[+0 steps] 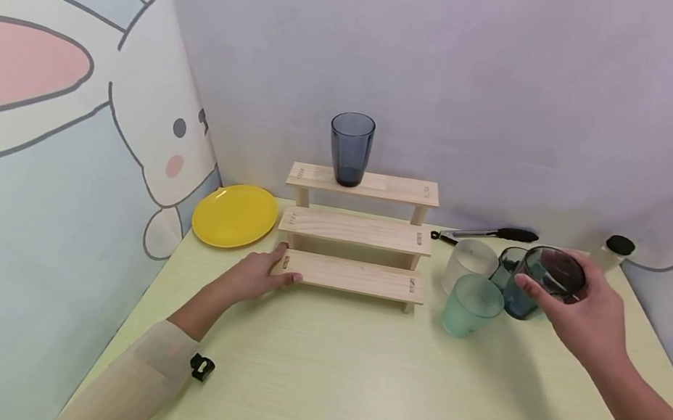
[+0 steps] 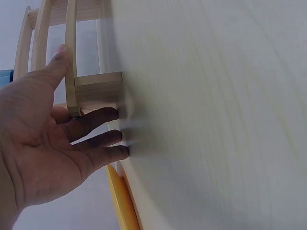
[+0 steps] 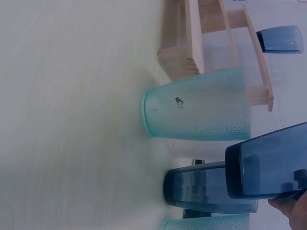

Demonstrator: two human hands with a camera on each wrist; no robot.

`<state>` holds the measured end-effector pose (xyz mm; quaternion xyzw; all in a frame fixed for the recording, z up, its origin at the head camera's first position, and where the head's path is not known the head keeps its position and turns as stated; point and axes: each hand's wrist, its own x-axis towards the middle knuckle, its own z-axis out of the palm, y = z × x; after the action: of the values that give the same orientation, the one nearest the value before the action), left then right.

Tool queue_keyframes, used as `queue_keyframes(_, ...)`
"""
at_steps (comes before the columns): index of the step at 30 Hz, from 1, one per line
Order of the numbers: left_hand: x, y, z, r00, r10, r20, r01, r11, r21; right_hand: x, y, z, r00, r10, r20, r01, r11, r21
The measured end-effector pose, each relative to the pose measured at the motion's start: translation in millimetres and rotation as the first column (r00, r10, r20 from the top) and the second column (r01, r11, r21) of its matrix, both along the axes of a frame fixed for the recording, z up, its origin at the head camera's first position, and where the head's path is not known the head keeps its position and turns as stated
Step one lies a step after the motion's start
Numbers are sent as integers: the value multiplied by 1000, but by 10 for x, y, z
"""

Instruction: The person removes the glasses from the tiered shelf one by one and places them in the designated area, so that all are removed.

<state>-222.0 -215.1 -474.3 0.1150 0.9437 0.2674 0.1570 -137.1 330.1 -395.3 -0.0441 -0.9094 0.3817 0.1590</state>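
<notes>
A three-tier wooden stand (image 1: 352,276) is at the middle of the table, with one blue-grey glass (image 1: 349,146) upright on its top tier. My left hand (image 1: 257,273) grips the left end of the lowest board, thumb on the board and fingers around its end. In my right hand (image 1: 592,309) is another blue-grey glass (image 3: 273,163), raised off the table. Under it in the right wrist view stands a similar blue glass (image 3: 206,189). Beside these are a textured teal cup (image 1: 471,308) and a frosted clear cup (image 1: 469,264). Part of my right hand is outside the right wrist view.
A yellow plate (image 1: 235,216) leans at the back left, by the wall. Behind the cups lie tongs with a black handle (image 1: 514,234). A black-capped bottle (image 1: 616,251) stands at the back right. Another teal cup (image 3: 206,223) shows low in the right wrist view.
</notes>
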Motion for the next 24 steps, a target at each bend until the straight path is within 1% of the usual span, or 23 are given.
queue_keyframes(7, -12, 4, -12, 1000, 1, -6, -1, 1000, -2, 109, -33, -195, 998, -55, -27, 56, 998, 11)
queue_keyframes(15, -4, 0, -14, 1000, 2, -7, -2, 1000, 11, 165, -54, -391, 992, -122, -32, 121, 992, -24)
queue_keyframes(21, 12, 2, -2, 1000, -2, -6, 2, 1000, 17, 195, -102, -491, 991, -131, -33, 128, 989, -79)
queue_keyframes(24, 12, 5, 2, 1000, 0, -7, 0, 1000, 18, 204, -123, -543, 989, -146, -32, 144, 987, -73)
